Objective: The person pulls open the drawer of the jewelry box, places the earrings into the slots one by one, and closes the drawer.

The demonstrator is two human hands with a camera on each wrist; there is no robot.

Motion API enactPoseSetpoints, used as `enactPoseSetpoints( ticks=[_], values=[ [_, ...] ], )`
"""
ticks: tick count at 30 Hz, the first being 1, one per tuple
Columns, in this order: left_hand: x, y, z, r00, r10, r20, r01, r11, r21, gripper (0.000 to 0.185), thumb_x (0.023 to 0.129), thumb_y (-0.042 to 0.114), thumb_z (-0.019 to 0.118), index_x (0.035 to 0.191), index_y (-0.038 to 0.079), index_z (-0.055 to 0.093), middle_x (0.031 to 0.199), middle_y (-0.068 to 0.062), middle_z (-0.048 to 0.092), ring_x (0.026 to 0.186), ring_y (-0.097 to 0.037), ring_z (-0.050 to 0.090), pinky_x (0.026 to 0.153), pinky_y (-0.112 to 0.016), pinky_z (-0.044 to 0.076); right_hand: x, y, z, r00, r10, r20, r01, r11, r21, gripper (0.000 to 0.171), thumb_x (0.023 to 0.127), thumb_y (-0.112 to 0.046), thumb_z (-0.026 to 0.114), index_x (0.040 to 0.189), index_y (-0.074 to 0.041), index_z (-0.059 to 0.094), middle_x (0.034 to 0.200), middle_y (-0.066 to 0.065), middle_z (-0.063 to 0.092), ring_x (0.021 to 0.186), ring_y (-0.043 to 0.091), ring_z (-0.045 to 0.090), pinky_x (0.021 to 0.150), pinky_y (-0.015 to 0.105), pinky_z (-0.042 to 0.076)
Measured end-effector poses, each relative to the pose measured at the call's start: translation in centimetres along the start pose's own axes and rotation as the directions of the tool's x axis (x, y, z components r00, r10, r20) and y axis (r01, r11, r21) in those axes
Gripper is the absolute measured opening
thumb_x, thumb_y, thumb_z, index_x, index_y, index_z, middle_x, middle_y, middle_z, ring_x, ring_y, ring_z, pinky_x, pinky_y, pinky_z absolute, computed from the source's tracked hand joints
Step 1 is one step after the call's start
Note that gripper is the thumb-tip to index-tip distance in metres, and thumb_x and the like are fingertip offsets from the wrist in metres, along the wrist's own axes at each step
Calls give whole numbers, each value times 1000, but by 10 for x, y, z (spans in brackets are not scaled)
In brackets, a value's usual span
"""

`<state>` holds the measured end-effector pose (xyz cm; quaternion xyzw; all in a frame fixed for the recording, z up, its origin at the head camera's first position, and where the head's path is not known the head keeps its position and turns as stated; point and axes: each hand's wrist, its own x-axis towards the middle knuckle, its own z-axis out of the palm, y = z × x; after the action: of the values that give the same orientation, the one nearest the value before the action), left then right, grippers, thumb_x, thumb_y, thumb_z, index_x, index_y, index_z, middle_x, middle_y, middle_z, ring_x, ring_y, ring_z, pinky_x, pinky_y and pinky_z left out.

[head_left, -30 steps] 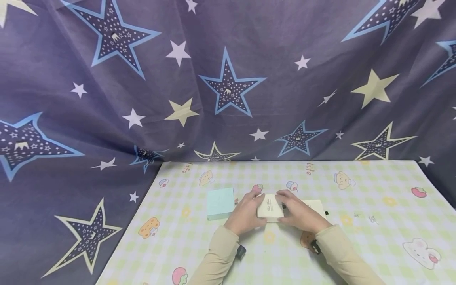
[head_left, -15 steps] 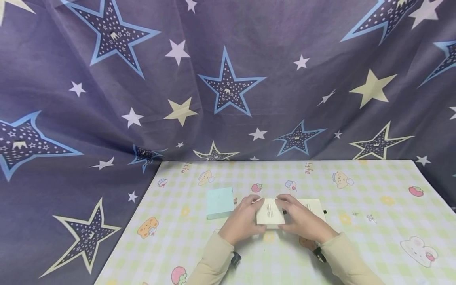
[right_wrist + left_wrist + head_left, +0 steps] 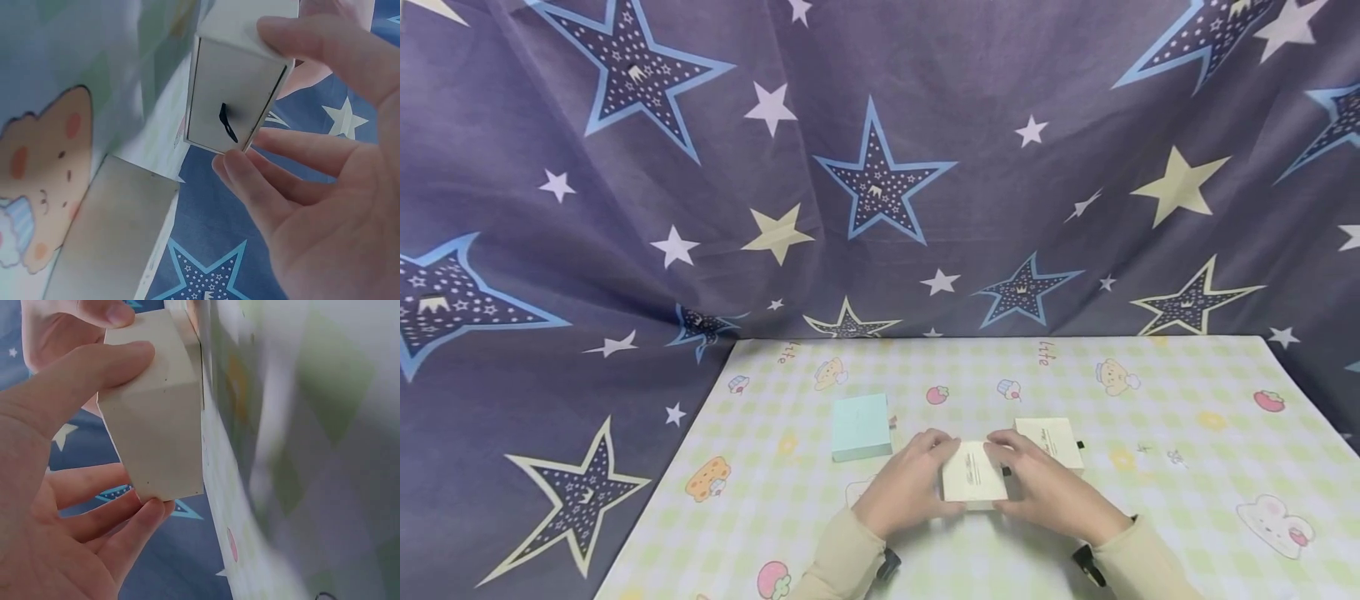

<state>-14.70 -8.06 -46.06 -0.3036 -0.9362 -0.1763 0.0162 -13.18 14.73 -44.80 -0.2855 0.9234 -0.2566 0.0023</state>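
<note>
A small cream box [image 3: 973,475] with dark printed lettering on its top is held between both hands, close over the table. My left hand [image 3: 906,487] grips its left side, with the thumb on the near face and the fingertips at the far edge. On the opposite side my right hand [image 3: 1048,492] grips it the same way. In the right wrist view, a black ribbon tab [image 3: 227,124] sticks out of the box's end panel, which sits framed inside an outer sleeve. Behind the right hand lies a second cream box [image 3: 1049,440], also with a black tab.
A turquoise box [image 3: 861,427] with a small brownish tab on its right side lies to the left of the hands. A checked cloth with cartoon prints covers the table [image 3: 1187,492]. A dark blue star-patterned curtain [image 3: 880,275] hangs behind the table's back edge.
Both hands have drawn the held cream box toward the person, away from the second cream box, which shows more fully now. The turquoise box has stayed in place.
</note>
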Motion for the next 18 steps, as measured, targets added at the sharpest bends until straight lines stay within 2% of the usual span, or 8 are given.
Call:
enactPoseSetpoints(
  ticks=[7,18],
  values=[
    [-5,5,5,999,-7,48,7,1000,7,83,72,49,84,139,9,56,131,-3,58,118,-16,57,103,-31,50,-11,-1,1,999,14,41,-15,999,32,71,73,-19,85,133,6,56,140,21,49,125,40,53,99,50,50],
    [-10,11,14,996,3,84,-2,1000,-13,81,69,50,86,136,11,59,125,1,61,108,-9,57,97,-25,52,-19,2,8,996,14,87,-21,996,84,69,73,-21,86,129,9,58,135,19,53,121,35,57,99,48,50]
  ],
)
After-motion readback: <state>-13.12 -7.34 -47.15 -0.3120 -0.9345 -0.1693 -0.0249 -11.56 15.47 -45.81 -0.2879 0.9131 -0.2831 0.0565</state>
